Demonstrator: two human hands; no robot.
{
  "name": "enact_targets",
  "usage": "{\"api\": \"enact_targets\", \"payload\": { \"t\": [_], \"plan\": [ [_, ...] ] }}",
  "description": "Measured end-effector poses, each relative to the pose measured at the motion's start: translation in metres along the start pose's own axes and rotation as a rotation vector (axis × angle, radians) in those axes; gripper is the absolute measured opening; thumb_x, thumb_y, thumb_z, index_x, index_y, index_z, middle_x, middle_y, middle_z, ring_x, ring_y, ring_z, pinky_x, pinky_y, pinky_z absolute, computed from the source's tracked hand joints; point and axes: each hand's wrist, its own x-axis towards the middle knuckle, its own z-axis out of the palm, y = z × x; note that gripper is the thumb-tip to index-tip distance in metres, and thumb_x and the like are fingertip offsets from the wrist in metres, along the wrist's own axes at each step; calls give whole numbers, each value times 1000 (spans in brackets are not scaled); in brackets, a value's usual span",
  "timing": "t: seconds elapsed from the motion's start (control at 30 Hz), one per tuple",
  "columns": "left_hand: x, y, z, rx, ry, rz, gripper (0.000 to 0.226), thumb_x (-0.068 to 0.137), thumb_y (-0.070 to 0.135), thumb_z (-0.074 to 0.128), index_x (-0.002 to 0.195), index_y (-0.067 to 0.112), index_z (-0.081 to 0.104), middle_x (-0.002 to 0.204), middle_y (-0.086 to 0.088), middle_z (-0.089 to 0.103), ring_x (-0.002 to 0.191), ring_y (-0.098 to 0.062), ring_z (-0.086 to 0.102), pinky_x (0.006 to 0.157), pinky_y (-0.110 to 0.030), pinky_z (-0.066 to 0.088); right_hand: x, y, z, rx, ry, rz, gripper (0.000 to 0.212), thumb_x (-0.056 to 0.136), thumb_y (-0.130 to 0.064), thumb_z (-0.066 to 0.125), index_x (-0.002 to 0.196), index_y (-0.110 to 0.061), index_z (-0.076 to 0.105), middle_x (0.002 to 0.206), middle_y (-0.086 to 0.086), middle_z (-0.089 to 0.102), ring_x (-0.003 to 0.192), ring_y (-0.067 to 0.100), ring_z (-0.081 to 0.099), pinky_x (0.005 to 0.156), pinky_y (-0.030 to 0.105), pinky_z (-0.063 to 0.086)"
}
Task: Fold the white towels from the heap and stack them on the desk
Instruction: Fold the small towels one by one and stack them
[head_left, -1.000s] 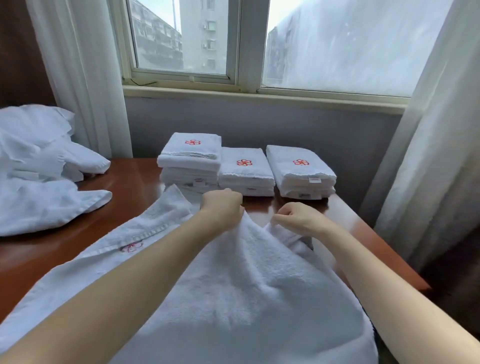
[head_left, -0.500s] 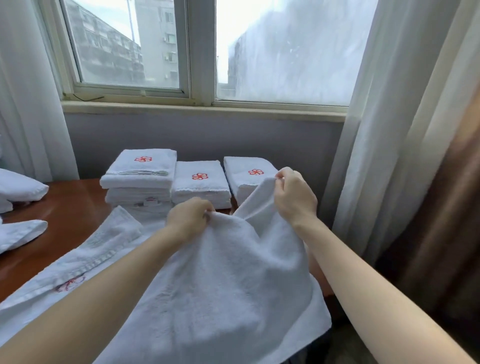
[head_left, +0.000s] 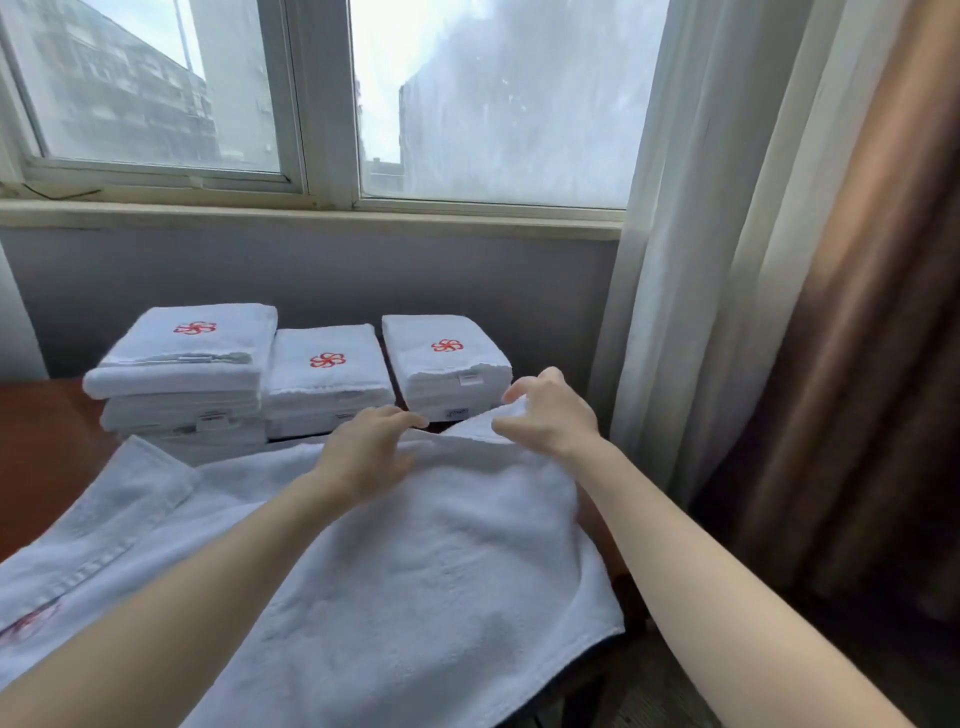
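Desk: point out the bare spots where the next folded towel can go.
The roomy bare patch is the left side of the desk, bordered by the left stack and the spread towel. The back is crowded: the middle stack and right stack fill it. The spread towel covers the front.

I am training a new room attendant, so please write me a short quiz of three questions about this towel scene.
1. How many stacks of folded towels stand by the wall?
2. True or false: both the left hand and the right hand touch the open towel.
3. The logos on the stacks are: A blue, B red, C green.
Key: 1. three; 2. true; 3. B.
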Motion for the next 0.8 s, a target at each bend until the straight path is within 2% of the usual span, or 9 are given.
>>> {"api": "enact_targets", "payload": {
  "t": [0.1, 0.2, 0.27, 0.37, 0.47, 0.57, 0.67, 0.73, 0.8],
  "plan": [
    [9, 11, 9, -42, -48, 48, 50, 92, 27, 59, 141, 34, 50, 140, 11, 54, 126, -15, 49, 99, -31, 43, 0, 11, 2, 193, -133, -4, 51, 73, -24, 58, 124, -28, 58, 122, -2, 40, 101, 15, 56, 80, 27, 46],
    [18, 25, 14, -58, -45, 83, 52, 90, 30, 61, 141, 35, 50, 136, 12, 58, 116, -14, 57, 95, -29, 45, 1, 16, 2, 403, -103, -36, 49, 80, -5, 55, 127, -18, 59, 114, 4, 55, 87, 14, 58, 79, 25, 50],
    [25, 39, 16, -92, -39, 112, 58, 87, 40, 67, 142, 37, 47, 134, 14, 58, 111, -13, 59, 91, -29, 46, 0, 17, 0, 522, -122, -36, 45, 77, 4, 54, 117, -14, 64, 94, 5, 68, 77, 16, 63, 71, 28, 54],
    [37, 63, 20, -334, -88, 158, 65, 84, 52, 66, 144, 41, 43, 133, 16, 58, 90, -9, 63, 87, -34, 52, -2, 20, -1, 551, -71, -19, 33, 80, 5, 47, 92, -19, 67, 76, 4, 72, 68, 18, 70, 55, 28, 53],
    [50, 84, 24, -418, -121, 144, 49, 93, 57, 52, 136, 34, 55, 126, 12, 64, 97, -10, 64, 90, -38, 52, -2, 36, -2, 495, 148, 106, 28, 82, -1, 42, 84, -22, 61, 82, 3, 69, 76, 24, 68, 66, 38, 57],
    [64, 101, 23, -355, -61, 101, 32, 99, 46, 47, 104, 28, 73, 106, 9, 72, 98, -13, 65, 86, -38, 53, -5, 61, 2, 443, 94, 228, 21, 87, -10, 47, 100, -21, 58, 95, 5, 66, 90, 26, 64, 79, 44, 57],
    [71, 112, 25, -223, -52, 73, 25, 93, 44, 57, 82, 29, 74, 95, 7, 71, 91, -16, 64, 71, -31, 49, -10, 74, 11, 445, -34, 268, 40, 87, -6, 47, 125, -16, 56, 108, 8, 65, 101, 29, 64, 88, 49, 55],
    [73, 117, 32, -127, -30, 70, 13, 87, 41, 67, 89, 29, 73, 103, 5, 64, 104, -18, 57, 72, -29, 42, -13, 78, 14, 495, -26, 286, 51, 86, -2, 46, 137, -12, 50, 119, 9, 63, 108, 31, 63, 92, 50, 53],
    [73, 121, 41, -97, -32, 107, 30, 82, 31, 73, 110, 27, 63, 121, 1, 52, 120, -21, 47, 82, -32, 43, -13, 82, 16, 550, -17, 283, 54, 86, 0, 47, 139, -10, 49, 122, 11, 63, 109, 32, 63, 90, 50, 55]
  ]
}}
